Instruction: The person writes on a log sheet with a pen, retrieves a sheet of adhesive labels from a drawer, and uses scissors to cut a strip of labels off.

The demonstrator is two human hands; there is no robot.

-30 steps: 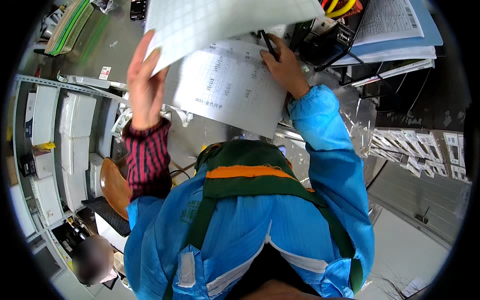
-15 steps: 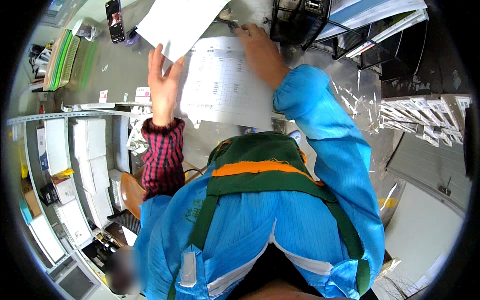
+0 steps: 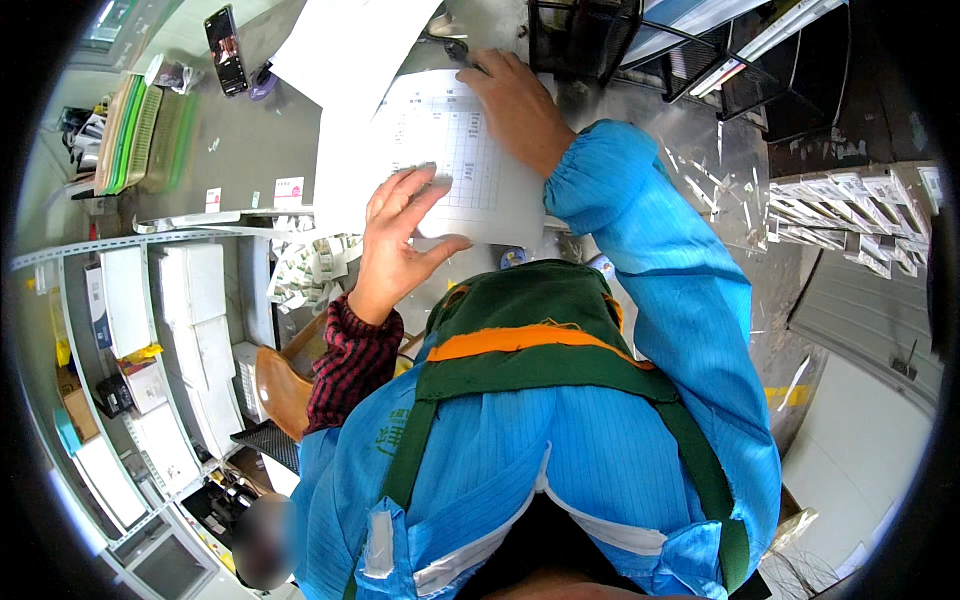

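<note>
Gray and shiny, the table [image 3: 258, 145] sits in a busy work room. The left hand [image 3: 400, 225] is open, with its fingers spread a bit and its thumb out to the side. It is over the low left part of a printed sheet [image 3: 465, 150], and I cannot tell if it touches. The right hand [image 3: 518, 108] is on the top right part of that sheet, fingers bent. A small dark thing [image 3: 455, 48] is by its fingertips, but I cannot tell if the hand grips it.

The printed sheet is flat on the table, in front of the person. Its lines of print go left to right, and its bottom edge faces the person. It looks longer from side to side, but a white sheet [image 3: 348, 50] hides its top left, so I am not sure.

Farther left are a phone [image 3: 226, 52] and a green basket [image 3: 145, 140]. On the right is a black wire rack [image 3: 685, 55].
</note>
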